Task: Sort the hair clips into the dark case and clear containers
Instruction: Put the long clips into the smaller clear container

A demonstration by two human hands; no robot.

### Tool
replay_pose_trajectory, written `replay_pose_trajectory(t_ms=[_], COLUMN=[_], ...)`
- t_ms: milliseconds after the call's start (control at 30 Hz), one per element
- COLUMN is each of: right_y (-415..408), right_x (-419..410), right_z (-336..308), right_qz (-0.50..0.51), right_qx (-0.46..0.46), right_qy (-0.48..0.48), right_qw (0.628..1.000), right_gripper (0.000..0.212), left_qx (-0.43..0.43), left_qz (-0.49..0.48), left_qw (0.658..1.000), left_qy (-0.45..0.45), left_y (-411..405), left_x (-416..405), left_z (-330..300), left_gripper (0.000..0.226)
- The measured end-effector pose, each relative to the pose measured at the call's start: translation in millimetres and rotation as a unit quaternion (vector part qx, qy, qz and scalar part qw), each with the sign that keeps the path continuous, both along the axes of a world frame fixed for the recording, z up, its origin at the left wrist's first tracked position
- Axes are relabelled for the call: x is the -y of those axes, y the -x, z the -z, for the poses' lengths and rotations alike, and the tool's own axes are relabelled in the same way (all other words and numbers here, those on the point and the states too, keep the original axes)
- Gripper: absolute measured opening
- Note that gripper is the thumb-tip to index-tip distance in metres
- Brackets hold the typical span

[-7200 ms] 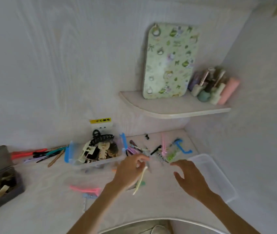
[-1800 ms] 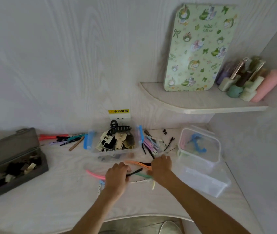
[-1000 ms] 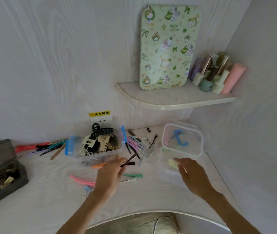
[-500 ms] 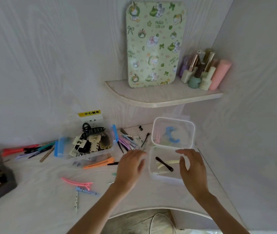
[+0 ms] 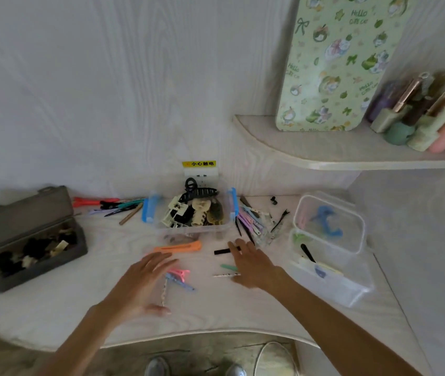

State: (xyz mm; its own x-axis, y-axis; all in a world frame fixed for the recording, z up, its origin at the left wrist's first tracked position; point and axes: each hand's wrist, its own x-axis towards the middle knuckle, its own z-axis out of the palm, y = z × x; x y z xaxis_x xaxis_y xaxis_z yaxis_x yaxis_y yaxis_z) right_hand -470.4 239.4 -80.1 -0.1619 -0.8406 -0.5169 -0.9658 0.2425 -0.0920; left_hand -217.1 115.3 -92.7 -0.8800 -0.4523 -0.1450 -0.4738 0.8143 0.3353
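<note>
Both hands empty, fingers spread: left hand [image 5: 145, 280] over pink clip [image 5: 179, 274], right hand [image 5: 251, 263] at black clip [image 5: 222, 251], mid-desk; contact unclear, blurred. Clips light, stiff, probably slippery; pinch mid-length.

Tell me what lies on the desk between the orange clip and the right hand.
Head view: a short black clip lies between the orange clip and the right hand, whose fingertips reach its right end.
</note>
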Motion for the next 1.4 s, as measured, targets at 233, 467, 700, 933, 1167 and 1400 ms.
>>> replay_pose_trajectory(t_ms=[233, 467, 700, 933, 1167, 1400], right_y=[0, -11, -7, 31, 93, 97], right_x=[-2, -6, -14, -59, -112, -131], right_z=[11, 10, -9, -67, -55, -62], right_qz=[0.056, 0.047, 0.067, 0.106, 0.247, 0.314], right_qx=[0.028, -0.053, 0.009, 0.034, 0.066, 0.006], right_qy=[0.115, 0.137, 0.211, 0.441, 0.217, 0.175], right_qw=[0.991, 0.988, 0.975, 0.89, 0.942, 0.933], right_gripper=[0.033, 0.036, 0.03, 0.017, 0.029, 0.03], left_qx=[0.068, 0.012, 0.004, -0.052, -0.24, -0.225], left_qz=[-0.008, -0.096, -0.148, -0.12, -0.018, 0.052], left_qw=[0.997, 0.995, 0.988, 0.991, 0.968, 0.971], left_qy=[-0.035, -0.026, -0.036, -0.026, -0.066, -0.06], left_y=[-5, 32, 65, 72, 150, 224], left_x=[12, -3, -17, -31, -74, -108], left_z=[-18, -3, -4, -20, -61, -57], left_gripper=[0.083, 0.042, 0.029, 0.033, 0.028, 0.03])
